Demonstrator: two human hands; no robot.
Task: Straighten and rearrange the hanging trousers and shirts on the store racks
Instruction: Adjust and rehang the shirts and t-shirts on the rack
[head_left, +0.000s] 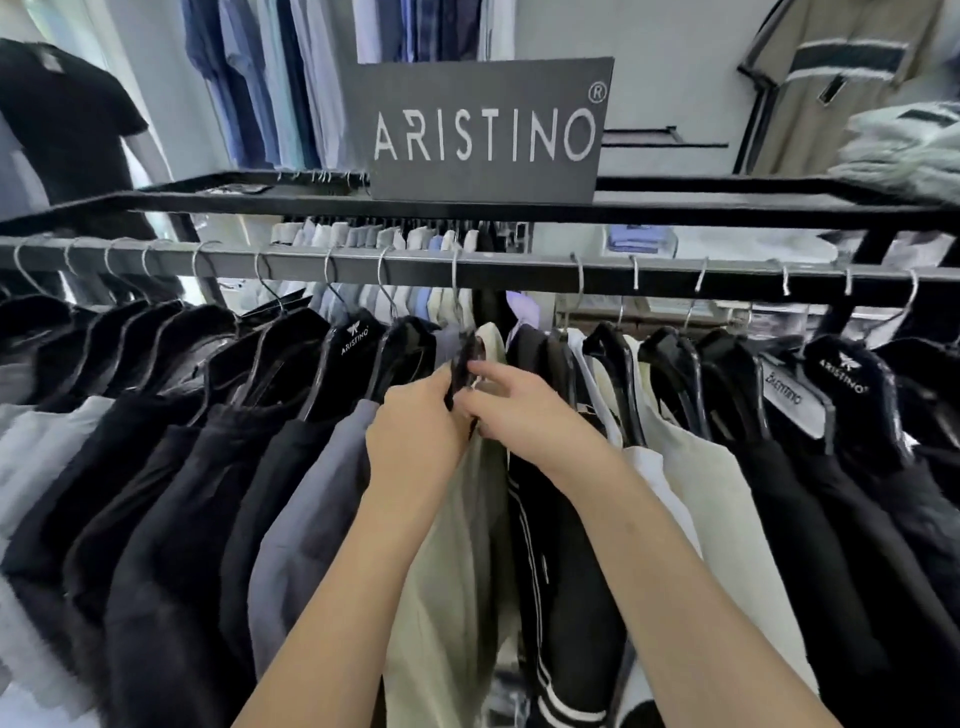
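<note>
Dozens of garments hang along the dark rail (467, 270) in front of me, mostly black on both sides, with a grey one and a few cream ones near the middle. Above it a shelf frame carries a grey brand sign (485, 130) and, far right, a folded pale stack (909, 150); shirts hang on the back wall. I judge the step in hand to be straightening one piece at the centre — the pale khaki garment (452, 545), which hangs from the middle of the rail between the grey one (311, 499) and a black piece with white stripes (550, 519). My left hand (415, 431) is curled round the black hanger (464, 364) at its shoulder, gripping it; my right hand (524, 410) has its fingers pinched on the same hanger and the fabric just under it, though exactly what the fingertips hold is hidden. Next, I reckon, the collar needs squaring on the hanger and the hook (456, 280) setting straight — a small, careful tug. Neighbours press close on both sides, so there is little room to shift it without dragging them askew.
</note>
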